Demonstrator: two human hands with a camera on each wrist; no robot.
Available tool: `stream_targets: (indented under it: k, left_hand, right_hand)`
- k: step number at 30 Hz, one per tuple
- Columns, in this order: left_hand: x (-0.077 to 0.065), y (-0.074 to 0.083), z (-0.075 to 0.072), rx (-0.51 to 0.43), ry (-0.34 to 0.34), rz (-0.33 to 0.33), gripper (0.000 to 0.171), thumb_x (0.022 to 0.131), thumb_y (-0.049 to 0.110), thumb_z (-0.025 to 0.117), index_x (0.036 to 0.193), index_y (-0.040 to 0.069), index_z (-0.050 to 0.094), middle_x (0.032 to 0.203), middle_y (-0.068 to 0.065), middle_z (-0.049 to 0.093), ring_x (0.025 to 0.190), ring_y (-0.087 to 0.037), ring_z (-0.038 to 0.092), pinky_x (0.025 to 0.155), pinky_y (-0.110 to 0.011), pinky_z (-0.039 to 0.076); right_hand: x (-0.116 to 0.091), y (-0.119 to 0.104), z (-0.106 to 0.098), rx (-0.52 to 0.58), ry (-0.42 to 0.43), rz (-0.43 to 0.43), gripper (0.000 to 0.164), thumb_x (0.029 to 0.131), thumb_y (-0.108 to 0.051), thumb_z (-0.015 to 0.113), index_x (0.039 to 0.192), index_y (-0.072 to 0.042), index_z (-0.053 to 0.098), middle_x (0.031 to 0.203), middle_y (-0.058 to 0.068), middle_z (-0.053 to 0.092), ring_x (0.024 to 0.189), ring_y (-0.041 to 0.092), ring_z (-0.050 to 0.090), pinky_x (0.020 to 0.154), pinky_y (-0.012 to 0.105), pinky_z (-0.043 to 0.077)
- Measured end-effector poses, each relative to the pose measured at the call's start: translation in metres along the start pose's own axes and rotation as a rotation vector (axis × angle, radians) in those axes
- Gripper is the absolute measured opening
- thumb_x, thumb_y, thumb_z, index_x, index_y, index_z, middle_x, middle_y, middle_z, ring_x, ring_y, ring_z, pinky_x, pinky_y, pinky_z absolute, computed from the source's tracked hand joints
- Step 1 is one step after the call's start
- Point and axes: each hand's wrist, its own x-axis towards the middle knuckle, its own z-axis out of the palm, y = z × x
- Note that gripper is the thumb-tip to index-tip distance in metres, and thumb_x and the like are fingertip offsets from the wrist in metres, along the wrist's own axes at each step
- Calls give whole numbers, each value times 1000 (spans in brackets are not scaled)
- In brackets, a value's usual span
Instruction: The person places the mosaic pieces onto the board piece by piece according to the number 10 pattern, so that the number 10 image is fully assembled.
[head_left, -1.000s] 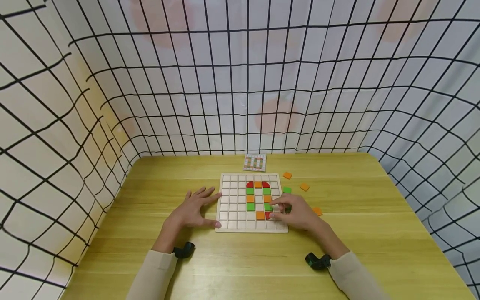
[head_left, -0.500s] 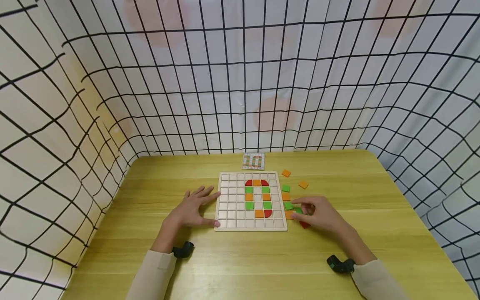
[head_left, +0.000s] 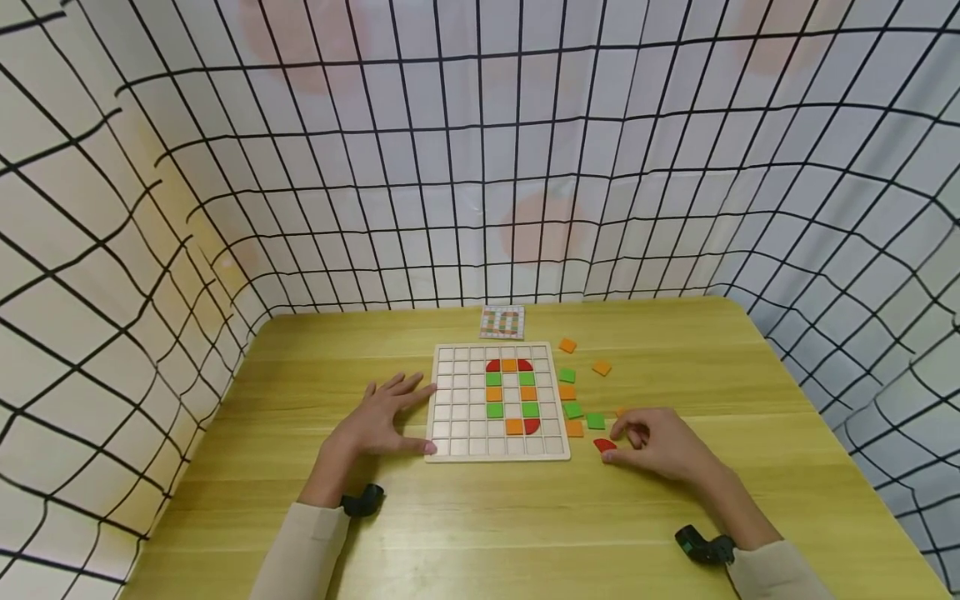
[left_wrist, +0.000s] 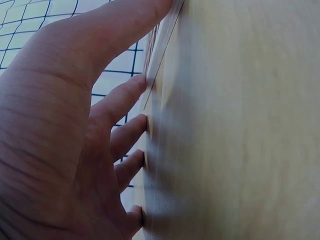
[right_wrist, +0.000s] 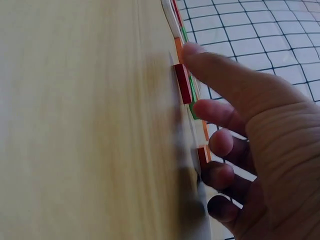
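A pale wooden grid board (head_left: 457, 417) lies on the table, with red, orange and green tiles forming a ring-like figure in its right half. My left hand (head_left: 378, 419) spreads along the board's left edge, with thumb and index fingertip touching it; the left wrist view shows the fingers apart. Right of the board, my right hand (head_left: 663, 446) is low over the table beside a red quarter-round tile (head_left: 604, 446). In the right wrist view, thumb and index finger stand apart near that red tile (right_wrist: 183, 83); no grip on it shows.
Loose green tiles (head_left: 596, 421) and orange tiles (head_left: 602, 368) lie between the board and the right hand and farther back. A small printed pattern card (head_left: 502, 322) lies behind the board. A curtain with black grid lines (head_left: 420, 208) surrounds the table.
My right hand has left the board's lower right, passed over the loose tiles and come right to the red quarter-round tile. The left hand stays at the board's edge.
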Motion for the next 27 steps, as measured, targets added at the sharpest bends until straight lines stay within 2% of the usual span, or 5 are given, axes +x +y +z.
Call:
stream_targets:
  k: [4,8,11,18,27]
  left_hand:
    - [0,-1,0,-1,2,3,101,75,72,78,159,29,41,170,-10,29,158,-42,19,121,-76,4]
    - [0,-2,1,-7,1,4,102,75,71,79,159,28,42,170,-10,28,158,-42,18,121,-77,4]
    - [-1,-2,1,-10,7,2,102,74,71,79,159,28,42,170,-10,28,158,-42,18,120,-77,4]
    - [0,-2,1,-1,10,2,102,74,73,78,159,29,41,170,-9,28,159,-41,18,121,-76,4]
    - [0,-3,1,8,6,8,102,76,73,77,160,29,40,170,-9,27,159,-41,18,121,-76,4]
  right_hand:
    - [1,3,2,-10,-17,-25,24,82,-47,85,91,-27,75,61,-11,47,53,1,38,60,22,42]
    - [2,5,3,-16,-8,-64,15,90,-32,82,102,-25,78,63,-13,49,53,0,38,61,21,41]
    - [2,6,2,-17,3,-73,19,92,-24,79,110,-22,78,64,-13,49,53,0,39,59,20,40]
    - [4,3,2,-63,37,-14,35,84,-50,83,104,-23,75,64,-11,49,55,2,39,66,22,44]
    - [7,2,4,-85,40,-29,38,86,-42,83,114,-17,76,64,-11,48,54,2,38,62,22,40]
